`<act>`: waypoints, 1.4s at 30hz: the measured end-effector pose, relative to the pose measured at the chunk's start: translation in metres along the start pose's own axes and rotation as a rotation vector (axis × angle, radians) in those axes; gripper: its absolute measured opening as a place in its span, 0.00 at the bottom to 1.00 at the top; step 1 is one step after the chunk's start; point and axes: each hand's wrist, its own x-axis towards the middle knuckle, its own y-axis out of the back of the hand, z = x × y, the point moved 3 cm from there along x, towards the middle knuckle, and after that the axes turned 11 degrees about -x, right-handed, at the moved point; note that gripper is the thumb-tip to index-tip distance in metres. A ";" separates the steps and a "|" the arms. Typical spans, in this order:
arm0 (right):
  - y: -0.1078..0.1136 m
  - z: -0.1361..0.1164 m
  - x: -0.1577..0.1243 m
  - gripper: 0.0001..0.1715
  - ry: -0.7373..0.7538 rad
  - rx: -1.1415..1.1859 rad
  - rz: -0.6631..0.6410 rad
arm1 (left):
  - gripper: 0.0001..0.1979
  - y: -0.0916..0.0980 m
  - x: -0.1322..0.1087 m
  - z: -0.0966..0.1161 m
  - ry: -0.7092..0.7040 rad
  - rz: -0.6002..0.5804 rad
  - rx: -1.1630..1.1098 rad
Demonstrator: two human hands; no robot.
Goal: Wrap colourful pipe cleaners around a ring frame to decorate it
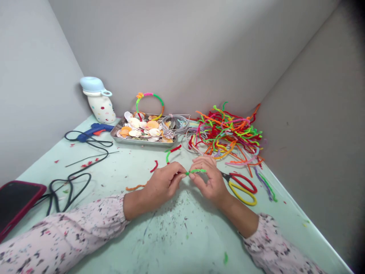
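A short bright green pipe cleaner [196, 171] is pinched between the fingertips of my left hand [162, 184] and my right hand [208, 179], held just above the pale green table [176, 236]. Its left end is twisted into a small knot. Red-and-yellow-handled scissors [242, 187] lie just right of my right hand, not touched. Short red [154, 166] and orange [135, 187] pipe cleaner pieces lie near my left hand. A large heap of multicoloured pipe cleaners [228, 133] spreads behind my right hand.
A metal tray of seashells [116, 133] stands at the back, with a pipe cleaner hoop [149, 102] behind it. A blue glue gun [94, 131] with black cord [76, 182] lies left, near a red-cased phone [17, 205]. Grey walls enclose the table.
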 end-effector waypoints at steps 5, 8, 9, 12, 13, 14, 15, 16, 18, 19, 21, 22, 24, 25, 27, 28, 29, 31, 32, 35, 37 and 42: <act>0.000 0.001 -0.001 0.06 -0.014 0.014 0.009 | 0.05 0.000 0.000 0.000 -0.002 -0.007 0.008; -0.001 0.001 -0.001 0.07 -0.038 0.037 0.008 | 0.05 -0.001 0.000 -0.001 -0.009 -0.014 0.016; -0.001 0.001 -0.002 0.07 -0.047 0.047 -0.001 | 0.05 -0.001 0.000 -0.001 -0.011 -0.016 0.017; -0.002 0.001 -0.002 0.08 -0.070 0.069 -0.024 | 0.05 -0.001 0.000 -0.002 -0.015 -0.018 0.013; -0.002 0.000 -0.002 0.08 -0.077 0.074 -0.028 | 0.05 -0.001 0.000 -0.003 -0.014 -0.020 0.013; -0.002 0.000 -0.002 0.08 -0.082 0.077 -0.031 | 0.05 -0.001 -0.001 -0.003 -0.012 -0.022 0.013; -0.002 0.000 -0.002 0.08 -0.087 0.079 -0.033 | 0.05 -0.001 -0.001 -0.003 -0.012 -0.023 0.014; -0.002 0.001 -0.002 0.08 -0.092 0.079 -0.036 | 0.05 -0.001 -0.001 -0.003 -0.015 -0.024 0.015; -0.002 0.001 -0.002 0.08 -0.099 0.074 -0.036 | 0.05 -0.001 -0.001 -0.002 -0.020 -0.018 0.012; -0.002 0.001 -0.002 0.08 -0.094 0.068 -0.028 | 0.05 -0.001 -0.001 -0.001 -0.019 -0.012 0.009; -0.001 0.001 -0.002 0.06 -0.066 0.042 -0.003 | 0.05 0.000 0.000 0.000 0.003 0.002 -0.003; -0.001 0.001 -0.002 0.04 -0.051 0.022 0.015 | 0.05 0.001 0.000 0.000 0.026 0.012 -0.014; 0.000 0.001 -0.002 0.03 -0.033 -0.028 0.067 | 0.06 0.001 0.001 0.000 0.082 0.033 -0.048; 0.001 0.001 -0.002 0.05 -0.028 -0.053 0.097 | 0.06 0.002 0.001 -0.001 0.112 0.045 -0.068; 0.004 0.000 -0.001 0.09 -0.013 -0.094 0.165 | 0.06 0.002 0.002 -0.002 0.159 0.063 -0.107; 0.005 -0.001 -0.001 0.09 0.004 -0.111 0.194 | 0.06 0.003 0.002 -0.003 0.173 0.069 -0.124; 0.006 -0.002 -0.001 0.09 0.028 -0.128 0.213 | 0.05 0.002 0.002 -0.004 0.180 0.071 -0.137; 0.006 -0.004 -0.001 0.09 0.085 -0.159 0.227 | 0.05 0.002 0.002 -0.004 0.184 0.077 -0.155; 0.006 -0.004 -0.001 0.09 0.110 -0.171 0.225 | 0.05 0.002 0.002 -0.004 0.182 0.078 -0.158; 0.005 -0.004 -0.001 0.09 0.146 -0.187 0.208 | 0.06 0.001 0.002 -0.002 0.175 0.069 -0.152; 0.004 -0.003 -0.001 0.10 0.147 -0.189 0.207 | 0.06 0.000 0.002 -0.002 0.175 0.061 -0.148; 0.003 -0.002 -0.001 0.10 0.157 -0.194 0.203 | 0.06 0.000 0.002 -0.003 0.175 0.053 -0.151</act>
